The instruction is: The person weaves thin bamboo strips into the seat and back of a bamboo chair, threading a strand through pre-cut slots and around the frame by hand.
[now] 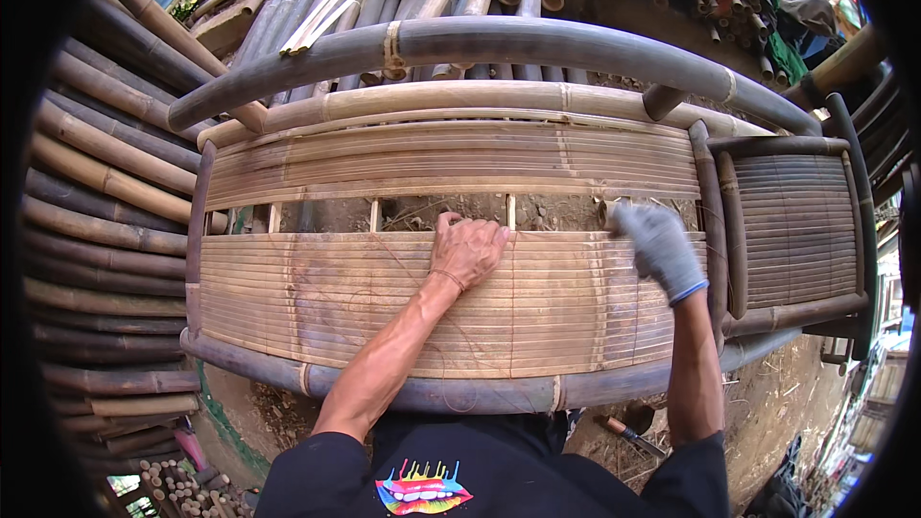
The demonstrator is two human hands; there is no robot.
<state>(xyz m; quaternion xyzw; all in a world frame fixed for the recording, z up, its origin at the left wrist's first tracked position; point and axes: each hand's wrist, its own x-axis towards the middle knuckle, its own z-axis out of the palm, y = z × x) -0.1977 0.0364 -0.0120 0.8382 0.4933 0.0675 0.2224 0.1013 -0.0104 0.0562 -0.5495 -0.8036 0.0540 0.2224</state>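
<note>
We find the bare left hand (468,251) fingers (446,222) curled over the far edge of the tan slatted bamboo seat panel (384,302). The grey-gloved right hand (660,247) grips that edge near its right corner, beside the dark bamboo armrest frame (715,221).

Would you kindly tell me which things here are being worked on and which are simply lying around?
In hand:
bamboo slat seat
left hand, bare, on the slats
right hand, gloved, at the slat edge

Lying about:
stacked bamboo poles
tool on the ground
</note>
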